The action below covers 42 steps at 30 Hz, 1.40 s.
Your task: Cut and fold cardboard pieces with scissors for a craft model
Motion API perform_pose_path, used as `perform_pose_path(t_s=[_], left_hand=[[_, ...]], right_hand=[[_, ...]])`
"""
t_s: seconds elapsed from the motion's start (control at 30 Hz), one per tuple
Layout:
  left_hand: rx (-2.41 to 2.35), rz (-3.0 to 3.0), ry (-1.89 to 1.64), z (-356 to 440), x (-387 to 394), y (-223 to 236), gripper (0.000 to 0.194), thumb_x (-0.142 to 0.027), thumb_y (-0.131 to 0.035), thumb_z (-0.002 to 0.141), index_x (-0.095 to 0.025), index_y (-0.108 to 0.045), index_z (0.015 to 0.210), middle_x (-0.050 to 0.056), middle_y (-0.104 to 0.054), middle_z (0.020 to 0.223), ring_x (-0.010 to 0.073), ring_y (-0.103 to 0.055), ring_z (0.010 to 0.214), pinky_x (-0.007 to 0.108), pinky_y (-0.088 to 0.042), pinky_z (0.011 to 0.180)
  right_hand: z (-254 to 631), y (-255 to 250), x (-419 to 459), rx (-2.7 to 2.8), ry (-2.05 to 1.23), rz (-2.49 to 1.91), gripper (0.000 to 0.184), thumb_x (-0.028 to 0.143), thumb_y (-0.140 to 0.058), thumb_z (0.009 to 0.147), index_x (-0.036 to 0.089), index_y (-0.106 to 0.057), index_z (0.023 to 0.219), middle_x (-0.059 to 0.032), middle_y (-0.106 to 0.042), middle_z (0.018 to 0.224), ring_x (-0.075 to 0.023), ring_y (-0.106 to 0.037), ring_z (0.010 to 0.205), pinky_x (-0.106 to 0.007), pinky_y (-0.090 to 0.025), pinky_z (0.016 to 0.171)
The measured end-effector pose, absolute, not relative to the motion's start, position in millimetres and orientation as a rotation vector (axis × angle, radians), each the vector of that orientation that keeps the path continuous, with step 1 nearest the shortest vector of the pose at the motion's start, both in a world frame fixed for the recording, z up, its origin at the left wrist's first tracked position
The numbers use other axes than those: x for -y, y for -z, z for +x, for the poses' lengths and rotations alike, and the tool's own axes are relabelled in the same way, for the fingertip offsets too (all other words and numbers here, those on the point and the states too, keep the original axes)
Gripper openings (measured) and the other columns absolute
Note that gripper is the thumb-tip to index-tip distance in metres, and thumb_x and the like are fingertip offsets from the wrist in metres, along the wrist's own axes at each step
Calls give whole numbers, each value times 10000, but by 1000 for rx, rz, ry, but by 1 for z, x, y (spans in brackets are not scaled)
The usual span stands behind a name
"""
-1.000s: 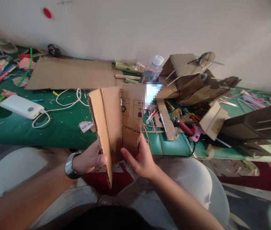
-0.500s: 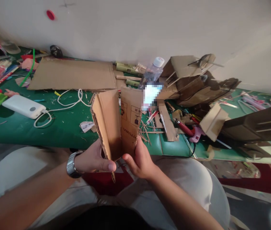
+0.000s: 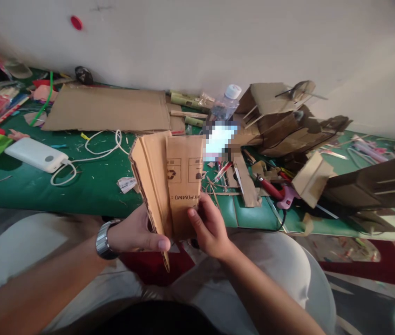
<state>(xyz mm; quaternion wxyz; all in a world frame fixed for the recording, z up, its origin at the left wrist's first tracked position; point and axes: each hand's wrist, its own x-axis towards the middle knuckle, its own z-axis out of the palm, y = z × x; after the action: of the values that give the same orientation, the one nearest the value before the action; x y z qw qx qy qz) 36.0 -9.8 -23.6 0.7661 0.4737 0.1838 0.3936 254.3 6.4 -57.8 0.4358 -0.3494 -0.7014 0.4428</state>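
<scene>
Above my lap, in front of the table edge, both hands hold a folded piece of cardboard [image 3: 183, 186]. Its right panel carries printed marks, including a recycling symbol; the left panel is plain with a rough corrugated edge. My left hand [image 3: 138, 235], with a metal watch on the wrist, grips the lower left edge, its thumb across the near side. Gripping the lower right edge is my right hand [image 3: 211, 228], its thumb on the printed face. The fingers behind the cardboard are mostly hidden.
On the green table [image 3: 89, 195] lie a white power bank [image 3: 37, 154] with a cable, a flat cardboard sheet [image 3: 110, 109] and a clear bottle [image 3: 225, 104]. A pink-and-red glue gun [image 3: 281, 193], cardboard scraps and built cardboard shapes [image 3: 368, 186] crowd the right side.
The printed right panel has swung leftward and now faces me more fully. My right thumb has moved up onto it, while my left hand keeps its hold.
</scene>
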Motion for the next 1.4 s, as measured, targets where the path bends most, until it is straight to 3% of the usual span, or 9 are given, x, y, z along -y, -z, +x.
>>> perform_pose_path(t_s=[0.13,0.27,0.33,0.43,0.6,0.8,1.07,1.23,1.4], left_hand=[[-432,1016,-897,39,12,25,853,-457,-890,838,-194,-562,1580,205,-727,1417,437,-650,1383,593,-534,1142],[-441,1017,-886,40,14,32,913,-448,-908,817,-204,-516,1604,212,-712,1437,446,-650,1376,614,-535,1130],[-430,1029,-848,39,15,35,909,-443,-910,819,-213,-511,1603,210,-709,1440,441,-660,1360,617,-532,1129],[-412,1059,-801,38,15,36,865,-444,-900,833,-215,-532,1582,212,-695,1454,437,-655,1360,615,-520,1137],[-443,1092,-855,38,14,36,839,-458,-915,807,-209,-577,1533,210,-645,1517,439,-611,1403,609,-475,1183],[-572,1046,-928,39,18,40,815,-498,-928,774,-185,-622,1462,203,-714,1415,416,-675,1306,557,-541,1107],[-541,965,-949,42,17,36,770,-520,-906,808,-186,-654,1454,198,-764,1325,395,-739,1216,520,-600,1027],[-535,961,-932,42,17,37,674,-491,-918,805,-163,-704,1354,193,-785,1279,381,-754,1184,515,-604,1018],[-520,969,-971,44,15,35,673,-467,-926,797,-164,-703,1356,174,-801,1229,352,-776,1113,478,-623,968]], right_hand=[[252,56,-11,1484,-1189,-925,252,368,-614,1092,295,-600,1332,-61,-742,1110,-220,-706,953,-370,-592,871],[250,53,-15,1304,-1292,-954,505,370,-692,1044,361,-445,1484,-48,-729,1138,-202,-714,890,-345,-599,778],[250,53,-15,1327,-1290,-1000,525,397,-710,1027,351,-465,1490,-72,-703,1215,-194,-706,879,-332,-591,744],[253,54,-10,1447,-1287,-1021,501,489,-670,1040,307,-534,1486,-105,-689,1284,-200,-689,884,-358,-588,772],[258,52,-5,1568,-1271,-991,744,530,-831,905,300,-515,1539,-113,-693,1317,-271,-685,1055,-411,-587,875],[256,49,-6,1402,-1366,-920,591,512,-747,983,315,-539,1501,-125,-659,1500,-323,-663,1314,-484,-572,1048],[259,63,3,1287,-1420,-858,518,517,-672,1011,318,-598,1484,-87,-667,1537,-358,-641,1397,-569,-491,1197],[261,69,2,1344,-1239,-1053,496,566,-651,1002,255,-694,1385,-110,-738,1395,-376,-623,1380,-531,-496,1176],[261,60,-4,1486,-1163,-1017,388,514,-591,1057,250,-742,1299,-93,-771,1252,-321,-696,1178,-445,-547,1054]])
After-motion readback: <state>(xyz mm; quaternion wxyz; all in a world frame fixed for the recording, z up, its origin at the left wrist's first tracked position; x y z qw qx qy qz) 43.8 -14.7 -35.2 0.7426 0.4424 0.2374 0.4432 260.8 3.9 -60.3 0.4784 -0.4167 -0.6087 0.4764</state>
